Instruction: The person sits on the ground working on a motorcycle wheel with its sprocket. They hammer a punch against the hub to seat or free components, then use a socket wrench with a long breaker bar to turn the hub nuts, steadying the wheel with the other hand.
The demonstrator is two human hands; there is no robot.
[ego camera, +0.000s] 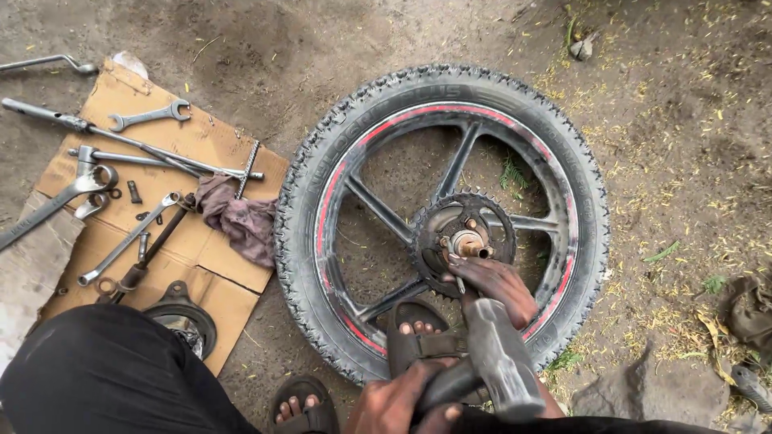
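A motorcycle wheel [322, 193] with a red-striped black rim lies flat on the dirt. A toothed sprocket [430, 221] sits at its hub [469, 243]. My right hand [498, 287] rests on the sprocket and pinches a thin metal punch [459, 281] just below the hub axle. My left hand [394, 406], at the bottom edge, grips the handle of a heavy hammer. The hammer's grey head [503, 362] hangs blurred above the tyre, just below my right hand. My sandalled foot [418, 337] presses on the tyre's near side.
A cardboard sheet [201, 257] at the left carries several spanners [149, 116], long bars, a purple rag [237, 217] and a round metal plate [181, 317]. My other foot [305, 406] and black-trousered knee [112, 378] are at the bottom left. A stone [651, 390] lies at the lower right.
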